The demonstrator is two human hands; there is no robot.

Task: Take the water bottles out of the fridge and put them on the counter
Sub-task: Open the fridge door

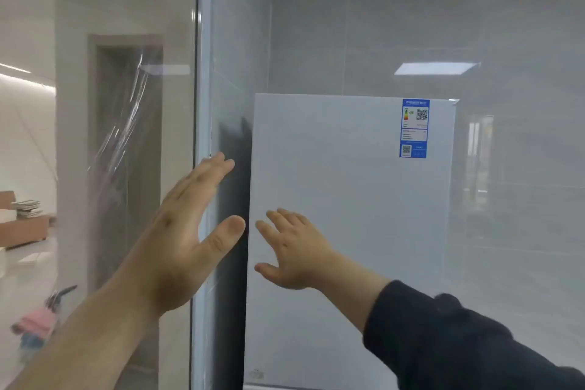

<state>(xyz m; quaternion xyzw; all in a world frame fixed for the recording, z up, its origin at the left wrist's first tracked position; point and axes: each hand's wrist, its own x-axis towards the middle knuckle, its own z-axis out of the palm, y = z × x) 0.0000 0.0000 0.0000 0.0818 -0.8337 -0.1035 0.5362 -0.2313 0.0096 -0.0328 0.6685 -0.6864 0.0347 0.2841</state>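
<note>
A white fridge stands straight ahead with its door closed and a blue energy label at its top right. My left hand is raised with flat, spread fingers beside the fridge's left edge, in front of a door frame. My right hand, in a dark sleeve, is open with fingers apart close to the left side of the fridge door; I cannot tell whether it touches. Neither hand holds anything. No water bottles and no counter are in view.
A pale vertical door frame with a glass panel runs down the left of the fridge. Grey tiled walls surround the fridge. Through the glass are a room with a brown sofa and pink and blue things on the floor.
</note>
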